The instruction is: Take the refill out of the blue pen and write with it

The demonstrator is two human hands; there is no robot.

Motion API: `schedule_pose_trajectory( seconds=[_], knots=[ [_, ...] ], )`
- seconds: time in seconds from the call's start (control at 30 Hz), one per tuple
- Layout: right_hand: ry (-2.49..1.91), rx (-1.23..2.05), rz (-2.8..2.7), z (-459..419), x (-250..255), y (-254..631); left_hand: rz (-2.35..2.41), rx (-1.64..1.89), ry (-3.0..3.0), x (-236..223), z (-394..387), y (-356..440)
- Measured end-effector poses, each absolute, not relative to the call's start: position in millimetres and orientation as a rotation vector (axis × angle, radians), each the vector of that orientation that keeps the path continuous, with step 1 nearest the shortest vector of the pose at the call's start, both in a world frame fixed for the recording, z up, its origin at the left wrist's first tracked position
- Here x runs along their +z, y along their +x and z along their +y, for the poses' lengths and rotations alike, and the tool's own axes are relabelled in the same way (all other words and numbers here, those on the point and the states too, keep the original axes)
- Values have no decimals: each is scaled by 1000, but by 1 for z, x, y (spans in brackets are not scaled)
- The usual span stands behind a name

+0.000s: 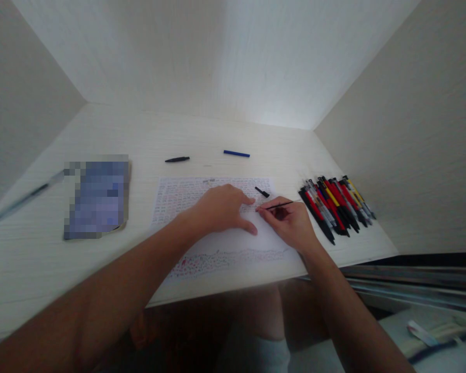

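Note:
A sheet of paper (233,241) lies on the white desk, with rows of handwriting on its upper half and a band of small dark and red marks along its lower edge. My left hand (225,207) rests flat on the sheet, thumb and fingers apart. In my right hand (287,223) is a thin dark pen (277,206), pinched between the fingers with its tip by the paper near the last written rows. A black pen cap (261,192) lies on the sheet just above my right hand.
Several red, black, grey and yellow pens (334,207) lie bunched at the right. A blue pen or cap (236,153) and a black pen (177,159) lie behind the paper. At left are a blurred-out bluish booklet (101,199) and a clear pen (27,197). Walls enclose the desk.

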State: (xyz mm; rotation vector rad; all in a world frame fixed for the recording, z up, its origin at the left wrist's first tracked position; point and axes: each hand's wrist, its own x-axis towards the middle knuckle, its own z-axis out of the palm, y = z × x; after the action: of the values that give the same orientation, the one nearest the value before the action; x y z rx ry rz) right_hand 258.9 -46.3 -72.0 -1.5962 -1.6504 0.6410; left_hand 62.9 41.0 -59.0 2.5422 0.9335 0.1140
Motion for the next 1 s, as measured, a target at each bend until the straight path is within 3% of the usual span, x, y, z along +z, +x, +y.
schedule_pose_trajectory(
  seconds=[1.0],
  knots=[
    [-1616, 600, -1643, -47, -72, 260, 928, 109, 2561, -56, 39, 63]
  ],
)
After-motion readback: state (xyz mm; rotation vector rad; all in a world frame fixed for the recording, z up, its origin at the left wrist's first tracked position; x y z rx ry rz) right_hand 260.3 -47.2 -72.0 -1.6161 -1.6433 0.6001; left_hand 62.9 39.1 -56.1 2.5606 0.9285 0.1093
